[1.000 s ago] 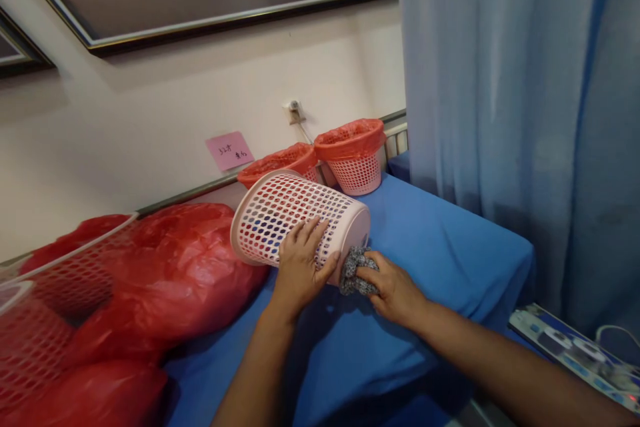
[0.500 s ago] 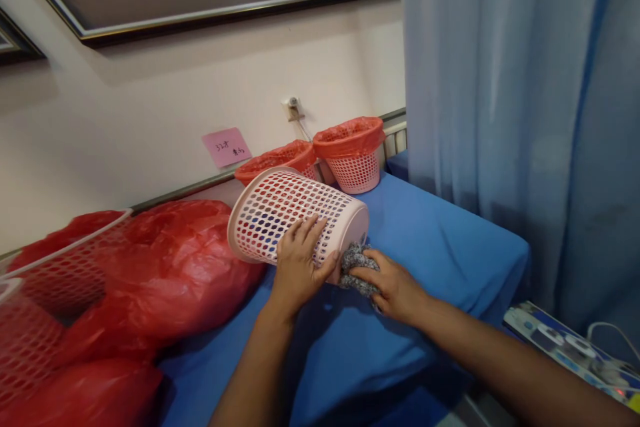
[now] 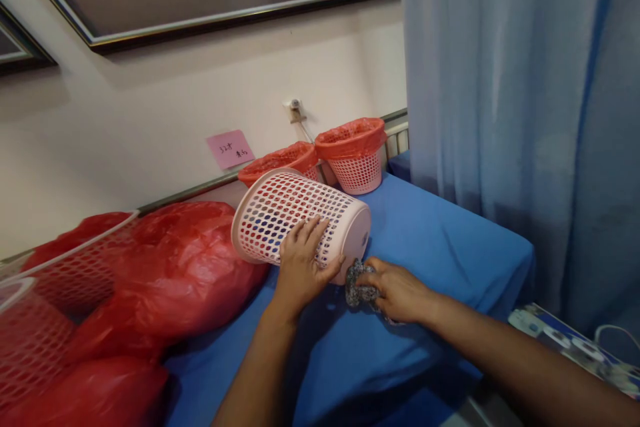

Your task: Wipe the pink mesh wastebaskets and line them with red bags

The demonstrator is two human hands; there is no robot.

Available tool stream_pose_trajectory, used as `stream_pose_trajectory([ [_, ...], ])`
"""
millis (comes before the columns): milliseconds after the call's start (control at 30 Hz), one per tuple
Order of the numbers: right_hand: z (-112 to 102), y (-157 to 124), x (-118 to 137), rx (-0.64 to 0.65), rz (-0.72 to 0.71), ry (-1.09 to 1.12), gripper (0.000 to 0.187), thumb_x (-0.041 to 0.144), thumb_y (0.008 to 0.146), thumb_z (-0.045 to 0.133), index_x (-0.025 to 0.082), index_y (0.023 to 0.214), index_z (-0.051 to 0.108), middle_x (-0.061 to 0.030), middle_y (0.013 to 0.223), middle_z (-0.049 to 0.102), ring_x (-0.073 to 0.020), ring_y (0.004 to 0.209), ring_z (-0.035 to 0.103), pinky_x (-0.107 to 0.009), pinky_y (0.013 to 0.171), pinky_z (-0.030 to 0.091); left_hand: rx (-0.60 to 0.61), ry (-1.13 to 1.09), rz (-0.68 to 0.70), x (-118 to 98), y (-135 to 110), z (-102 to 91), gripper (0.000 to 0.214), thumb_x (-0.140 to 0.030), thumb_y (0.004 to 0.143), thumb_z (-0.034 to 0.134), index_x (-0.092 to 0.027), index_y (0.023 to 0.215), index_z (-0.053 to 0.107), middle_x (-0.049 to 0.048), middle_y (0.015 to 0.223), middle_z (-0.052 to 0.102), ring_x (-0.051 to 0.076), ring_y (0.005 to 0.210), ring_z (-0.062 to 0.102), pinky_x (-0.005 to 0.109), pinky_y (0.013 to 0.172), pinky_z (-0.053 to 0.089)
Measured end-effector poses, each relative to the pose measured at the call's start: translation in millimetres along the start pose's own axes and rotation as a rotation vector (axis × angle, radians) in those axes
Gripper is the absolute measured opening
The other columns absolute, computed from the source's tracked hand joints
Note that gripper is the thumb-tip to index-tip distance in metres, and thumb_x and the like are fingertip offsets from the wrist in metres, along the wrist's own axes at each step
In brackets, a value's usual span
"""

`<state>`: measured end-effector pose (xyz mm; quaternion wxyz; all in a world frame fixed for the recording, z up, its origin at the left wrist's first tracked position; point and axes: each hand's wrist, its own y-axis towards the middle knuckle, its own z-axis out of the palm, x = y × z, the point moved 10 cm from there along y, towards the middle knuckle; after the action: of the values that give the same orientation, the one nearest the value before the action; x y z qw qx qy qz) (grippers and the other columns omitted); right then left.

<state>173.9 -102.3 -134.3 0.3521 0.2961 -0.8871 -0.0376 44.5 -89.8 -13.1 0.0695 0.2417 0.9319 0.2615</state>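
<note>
A pink perforated plastic wastebasket (image 3: 295,213) lies tilted on its side, its base facing right and its mouth to the left. My left hand (image 3: 306,260) grips its near side close to the base, with fingers laid over the holes and the thumb near the bottom edge. In my right hand (image 3: 397,290) is a bunched black-and-white speckled cloth (image 3: 361,283), closed in the fingers at the lower edge of the base. Whether the cloth touches the base, I cannot tell.
Two red-lined pink baskets (image 3: 356,173) stand behind on the blue-covered bed (image 3: 450,233). Red plastic bags (image 3: 195,273) and more pink baskets (image 3: 35,340) crowd the left. A blue curtain (image 3: 490,113) hangs at right, above a cart with cables (image 3: 575,340).
My right hand has drawn the cloth slightly down and away from the middle of the base, showing more of it. The left hand keeps its place on the basket.
</note>
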Motion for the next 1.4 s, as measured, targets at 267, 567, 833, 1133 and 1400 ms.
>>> stream_pose_trajectory([
  [267, -49, 24, -76, -0.481, 0.178, 0.095, 0.05, 0.008, 0.077, 0.059, 0.024, 0.122, 0.071, -0.0084, 0.124, 0.06, -0.022, 0.11, 0.063, -0.038, 0.103, 0.051, 0.004, -0.005, -0.013, 2, 0, 0.9, 0.066, -0.045, 0.085, 0.069, -0.025, 0.146, 0.053, 0.0091, 0.153, 0.055, 0.037, 0.14, 0.044, 0.06, 0.116, 0.036],
  [567, -40, 8, -122, -0.48, 0.473, 0.154, 0.042, 0.016, 0.073, 0.065, 0.025, 0.113, 0.075, -0.006, 0.105, 0.068, -0.0234, 0.094, 0.067, -0.039, 0.096, 0.052, -0.008, -0.013, -0.004, 2, 0, 1.5, 0.067, -0.045, 0.084, 0.068, -0.026, 0.146, 0.052, 0.0088, 0.154, 0.053, 0.037, 0.141, 0.044, 0.06, 0.116, 0.035],
  [833, -37, 28, -106, -0.528, 0.387, 0.45, 0.042, 0.012, 0.068, 0.061, 0.02, 0.106, 0.075, -0.0046, 0.1, 0.075, -0.0197, 0.088, 0.069, -0.033, 0.089, 0.055, -0.021, -0.014, -0.011, 4, -1, 2.1, 0.067, -0.045, 0.084, 0.069, -0.026, 0.146, 0.052, 0.0092, 0.153, 0.054, 0.037, 0.141, 0.044, 0.061, 0.116, 0.036],
  [1133, -82, 20, -72, -0.822, 0.142, 0.577, 0.038, 0.028, 0.08, 0.063, 0.024, 0.117, 0.071, -0.0063, 0.117, 0.068, -0.0224, 0.112, 0.065, -0.043, 0.107, 0.05, -0.026, -0.009, -0.01, 5, 0, 3.6, 0.067, -0.044, 0.084, 0.069, -0.027, 0.147, 0.052, 0.0079, 0.153, 0.054, 0.037, 0.14, 0.045, 0.059, 0.117, 0.035],
  [1400, -35, 0, 20, -0.257, -0.306, 0.34, 0.055, 0.007, 0.074, 0.065, 0.029, 0.124, 0.07, -0.0065, 0.134, 0.056, -0.0212, 0.121, 0.061, -0.037, 0.104, 0.051, -0.002, -0.035, 0.004, 2, 1, 1.8, 0.059, -0.043, 0.089, 0.062, -0.024, 0.145, 0.054, 0.0093, 0.151, 0.055, 0.035, 0.138, 0.046, 0.059, 0.117, 0.036],
])
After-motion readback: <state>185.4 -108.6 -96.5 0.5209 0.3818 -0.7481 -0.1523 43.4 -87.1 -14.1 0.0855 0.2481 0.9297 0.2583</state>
